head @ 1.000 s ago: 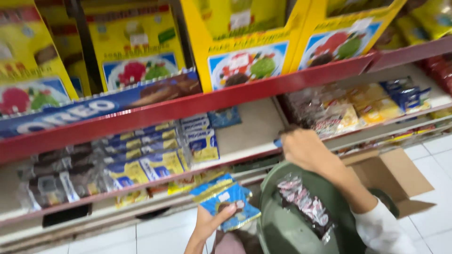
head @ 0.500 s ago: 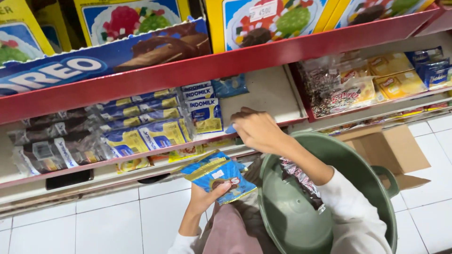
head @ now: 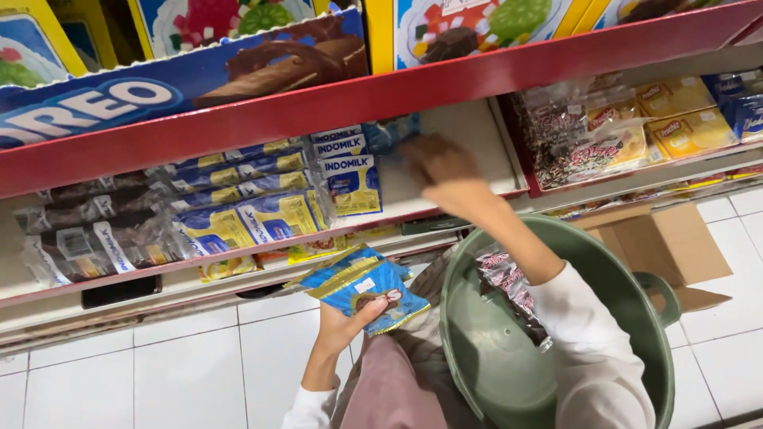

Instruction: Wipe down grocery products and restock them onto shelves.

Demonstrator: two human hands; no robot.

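Right hand point(head: 441, 168) now deeper on shelf point(head: 469, 151), grip blurred, cannot tell; left hand point(head: 343, 326) pinches blue packets point(head: 366, 287), down-left of it.

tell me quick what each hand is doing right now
Left hand: closed on blue snack packets.
Right hand: blurred, at the shelf; grip cannot be told.

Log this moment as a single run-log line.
left hand: holds blue snack packets | right hand: reaching onto shelf beside stacked blue sachets, grip unclear | green basin: dark packets inside
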